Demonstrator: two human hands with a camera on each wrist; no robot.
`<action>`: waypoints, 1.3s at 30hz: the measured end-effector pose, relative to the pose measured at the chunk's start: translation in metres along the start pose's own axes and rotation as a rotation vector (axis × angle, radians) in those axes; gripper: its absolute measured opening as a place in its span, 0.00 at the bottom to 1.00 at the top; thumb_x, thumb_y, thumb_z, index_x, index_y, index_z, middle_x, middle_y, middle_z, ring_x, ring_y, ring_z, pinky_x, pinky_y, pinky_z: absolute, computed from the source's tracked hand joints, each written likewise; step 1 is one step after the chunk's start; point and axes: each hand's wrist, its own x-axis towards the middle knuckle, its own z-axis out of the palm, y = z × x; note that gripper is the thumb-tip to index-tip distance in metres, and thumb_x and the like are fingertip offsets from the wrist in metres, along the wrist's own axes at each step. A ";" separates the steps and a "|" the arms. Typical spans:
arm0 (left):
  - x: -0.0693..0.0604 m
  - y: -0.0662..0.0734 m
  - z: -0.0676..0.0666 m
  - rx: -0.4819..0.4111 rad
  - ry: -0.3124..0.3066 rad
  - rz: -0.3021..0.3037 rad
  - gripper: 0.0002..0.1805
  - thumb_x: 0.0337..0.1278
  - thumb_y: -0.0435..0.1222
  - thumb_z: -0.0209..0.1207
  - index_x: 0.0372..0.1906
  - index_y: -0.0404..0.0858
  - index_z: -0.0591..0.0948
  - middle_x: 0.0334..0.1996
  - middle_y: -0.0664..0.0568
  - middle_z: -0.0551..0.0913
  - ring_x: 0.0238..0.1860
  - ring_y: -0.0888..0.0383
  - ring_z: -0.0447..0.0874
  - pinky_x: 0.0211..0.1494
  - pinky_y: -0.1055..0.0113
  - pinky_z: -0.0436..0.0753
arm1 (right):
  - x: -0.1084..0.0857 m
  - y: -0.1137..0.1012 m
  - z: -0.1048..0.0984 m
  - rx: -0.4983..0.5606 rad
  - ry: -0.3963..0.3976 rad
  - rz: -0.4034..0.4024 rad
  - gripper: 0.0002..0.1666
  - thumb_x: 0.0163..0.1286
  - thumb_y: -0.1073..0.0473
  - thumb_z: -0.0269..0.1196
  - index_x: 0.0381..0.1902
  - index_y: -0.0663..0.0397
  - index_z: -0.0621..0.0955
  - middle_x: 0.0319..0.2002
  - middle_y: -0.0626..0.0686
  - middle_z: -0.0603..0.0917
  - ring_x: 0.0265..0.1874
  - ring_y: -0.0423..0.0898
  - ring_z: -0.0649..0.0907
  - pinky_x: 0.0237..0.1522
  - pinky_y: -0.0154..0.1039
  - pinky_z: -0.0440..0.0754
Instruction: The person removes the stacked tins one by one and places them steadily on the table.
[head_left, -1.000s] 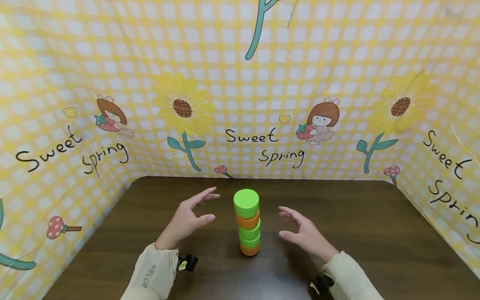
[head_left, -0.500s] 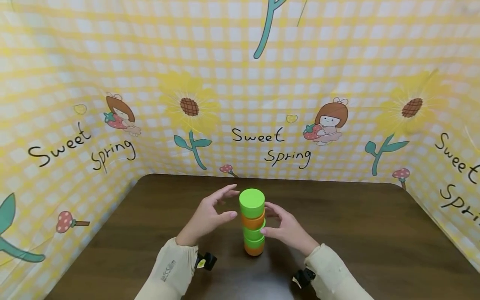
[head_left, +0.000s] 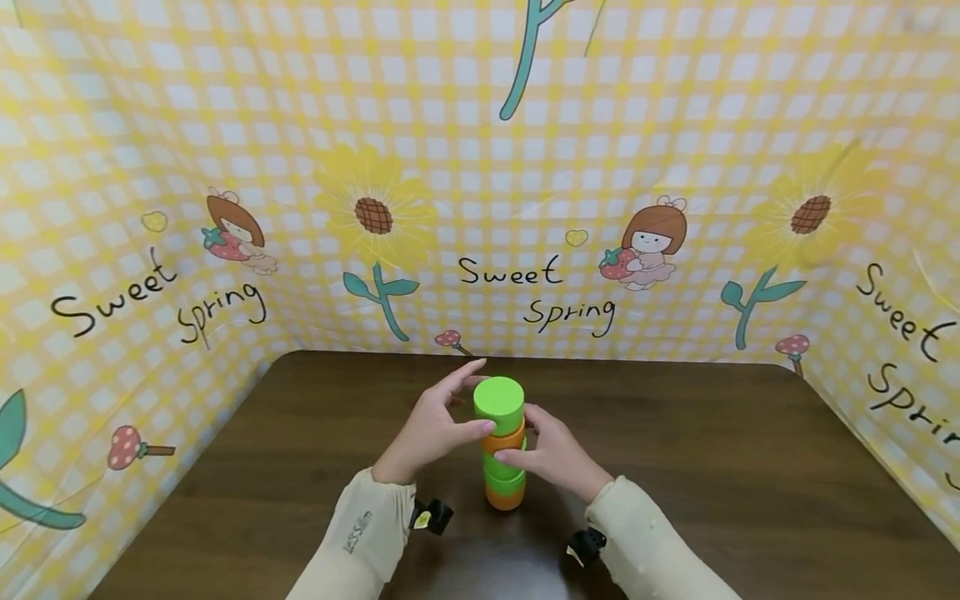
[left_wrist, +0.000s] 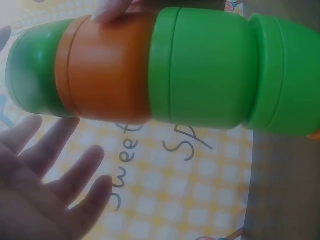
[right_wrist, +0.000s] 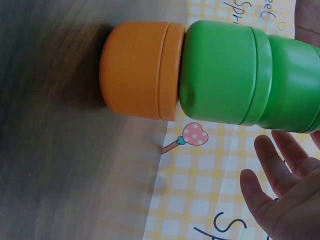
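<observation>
A tower of green and orange cups stands upright on the table, its top green cup (head_left: 498, 400) above an orange cup (head_left: 512, 439), two green ones and a bottom orange cup (head_left: 504, 498). My left hand (head_left: 431, 429) is around the top cup's left side, thumb in front; in the left wrist view this hand (left_wrist: 55, 185) has its fingers spread beside the top cups. My right hand (head_left: 562, 454) is at the tower's right side, thumb across the front. In the right wrist view this hand (right_wrist: 295, 200) shows relaxed, parted fingers near a green cup. Firm contact cannot be told.
The dark wooden table (head_left: 697, 475) extends on both sides of the tower. Behind and at the sides hangs a yellow checked cloth (head_left: 480, 183) printed with flowers and lettering. A small black device (head_left: 432, 517) is on the left wrist, another (head_left: 587, 546) on the right.
Both hands have come inward from either side to the tower. Their thumbs now overlap its front in the head view. The tower still stands upright.
</observation>
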 end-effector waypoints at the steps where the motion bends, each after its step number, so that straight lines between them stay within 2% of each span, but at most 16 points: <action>1: 0.000 -0.001 0.000 0.000 0.000 -0.006 0.41 0.50 0.41 0.69 0.69 0.33 0.66 0.54 0.41 0.79 0.52 0.47 0.74 0.55 0.48 0.69 | 0.001 0.000 0.000 -0.004 -0.006 -0.002 0.31 0.63 0.57 0.68 0.60 0.64 0.72 0.52 0.57 0.78 0.50 0.54 0.78 0.50 0.52 0.77; 6: 0.001 -0.002 0.001 -0.006 -0.001 -0.036 0.41 0.49 0.40 0.69 0.68 0.33 0.67 0.49 0.42 0.81 0.48 0.49 0.75 0.52 0.47 0.72 | 0.002 -0.002 0.002 0.018 -0.026 -0.002 0.32 0.64 0.56 0.67 0.61 0.65 0.71 0.52 0.58 0.79 0.50 0.55 0.79 0.50 0.51 0.78; 12: 0.001 -0.004 0.000 0.004 -0.005 -0.053 0.36 0.49 0.37 0.69 0.65 0.33 0.71 0.47 0.43 0.81 0.42 0.51 0.74 0.40 0.61 0.76 | 0.005 -0.005 0.006 0.051 -0.011 0.000 0.32 0.65 0.55 0.66 0.62 0.64 0.71 0.53 0.58 0.79 0.49 0.53 0.79 0.48 0.47 0.78; 16: 0.001 -0.006 0.000 -0.008 -0.015 -0.062 0.32 0.50 0.36 0.68 0.62 0.32 0.73 0.48 0.43 0.80 0.42 0.52 0.74 0.39 0.64 0.77 | 0.005 -0.008 0.007 0.062 0.004 0.004 0.30 0.65 0.56 0.66 0.60 0.65 0.73 0.51 0.58 0.80 0.46 0.51 0.79 0.46 0.44 0.78; 19: 0.002 -0.006 0.001 -0.012 -0.019 -0.052 0.32 0.50 0.36 0.69 0.61 0.32 0.74 0.48 0.43 0.80 0.43 0.52 0.75 0.41 0.64 0.77 | 0.004 -0.008 0.007 0.064 0.013 0.016 0.29 0.64 0.58 0.67 0.59 0.65 0.73 0.51 0.58 0.80 0.46 0.50 0.79 0.45 0.43 0.78; 26: 0.007 -0.007 0.003 -0.036 -0.025 -0.012 0.31 0.48 0.37 0.70 0.58 0.30 0.76 0.47 0.42 0.81 0.41 0.52 0.75 0.36 0.66 0.78 | 0.003 -0.007 0.004 0.089 0.029 0.043 0.30 0.63 0.58 0.67 0.60 0.65 0.73 0.51 0.58 0.80 0.45 0.50 0.80 0.45 0.45 0.79; 34: 0.008 -0.006 -0.004 -0.024 0.036 0.047 0.29 0.49 0.33 0.69 0.58 0.28 0.76 0.46 0.39 0.81 0.39 0.53 0.77 0.34 0.66 0.78 | 0.003 -0.004 0.001 0.063 0.032 0.062 0.35 0.64 0.54 0.67 0.64 0.65 0.70 0.52 0.58 0.79 0.47 0.52 0.79 0.46 0.46 0.80; 39: 0.006 -0.010 -0.011 -0.019 0.107 0.033 0.28 0.47 0.28 0.67 0.57 0.27 0.75 0.44 0.38 0.81 0.37 0.56 0.76 0.30 0.68 0.77 | 0.000 -0.002 0.000 0.050 0.038 0.064 0.36 0.64 0.52 0.67 0.64 0.63 0.70 0.54 0.57 0.79 0.49 0.52 0.78 0.48 0.47 0.79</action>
